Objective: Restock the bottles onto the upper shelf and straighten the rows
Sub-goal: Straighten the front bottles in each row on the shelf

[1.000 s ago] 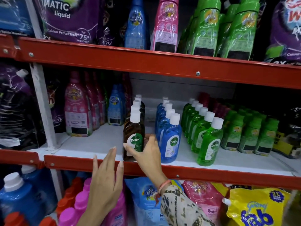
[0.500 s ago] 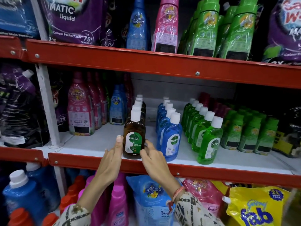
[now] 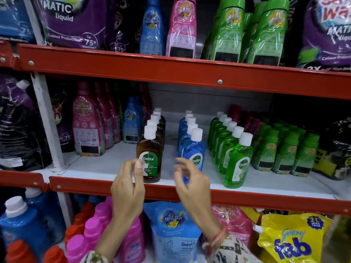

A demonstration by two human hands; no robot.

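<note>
Left hand (image 3: 129,188) and right hand (image 3: 191,186) are hovering before the red shelf edge (image 3: 247,198), fingers loosely curled, gripping nothing. The brown Dettol bottle (image 3: 150,158) is standing upright on the white shelf board (image 3: 98,166), heading its row; blue Dettol row (image 3: 191,141) and green Dettol row (image 3: 233,149) are standing alongside.

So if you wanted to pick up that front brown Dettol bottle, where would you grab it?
Probably around the wide lower body of the brown Dettol bottle, coming straight in from the open shelf front. It stands upright at the head of its row, with free space on both flanks, so fingers can wrap either side. The white cap is narrower and gives less hold.
</note>
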